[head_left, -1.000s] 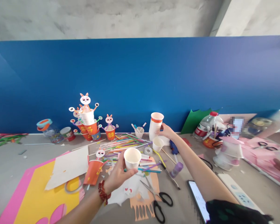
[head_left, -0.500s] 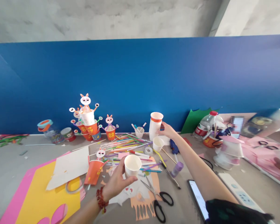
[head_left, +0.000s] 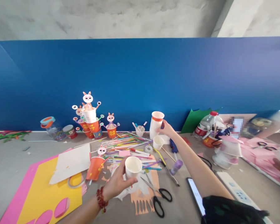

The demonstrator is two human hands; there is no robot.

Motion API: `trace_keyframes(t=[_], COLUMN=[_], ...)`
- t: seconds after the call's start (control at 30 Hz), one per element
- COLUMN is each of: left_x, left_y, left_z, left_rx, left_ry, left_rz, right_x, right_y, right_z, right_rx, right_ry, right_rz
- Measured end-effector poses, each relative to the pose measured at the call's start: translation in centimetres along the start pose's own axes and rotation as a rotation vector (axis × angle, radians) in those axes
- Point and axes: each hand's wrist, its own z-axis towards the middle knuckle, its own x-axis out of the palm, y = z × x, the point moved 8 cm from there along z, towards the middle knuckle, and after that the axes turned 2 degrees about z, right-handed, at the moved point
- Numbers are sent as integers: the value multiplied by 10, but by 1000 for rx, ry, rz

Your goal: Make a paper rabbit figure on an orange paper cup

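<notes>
Your left hand (head_left: 118, 182) grasps a white paper cup (head_left: 133, 169), thumb in front and fingers along its far side, mouth tipped up towards you, above scraps of paper. Your right hand (head_left: 168, 128) touches the side of a tall stack of cups (head_left: 156, 127); how firmly it holds, you can't tell from here, since the fingertips are partly hidden.

Squeeze too hard and the thin cup wall could buckle. A sideways push might topple the narrow stack into the small cup (head_left: 158, 143) just in front of it, or onto the glue gun (head_left: 174, 145) nearby. Lower your left wrist carelessly and it could catch the open scissors (head_left: 155, 188) lying across the orange paper (head_left: 136, 197).

Around you, the grey table (head_left: 16, 165) carries loose straws (head_left: 121, 141), a phone (head_left: 196, 193) and a power strip (head_left: 238, 193). Behind stands a blue panel (head_left: 130, 77), with bare concrete (head_left: 107, 18) above it.
</notes>
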Motion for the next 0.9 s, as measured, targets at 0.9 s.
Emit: trace_keyframes(t=[0.9], left_x=[45], left_y=[-34], left_z=[204], left_rx=[476], left_ry=[135], left_rz=[589], right_x=[-14], right_y=[20], right_z=[-8], right_rx=[19], right_ry=[-91], right_rz=[-382])
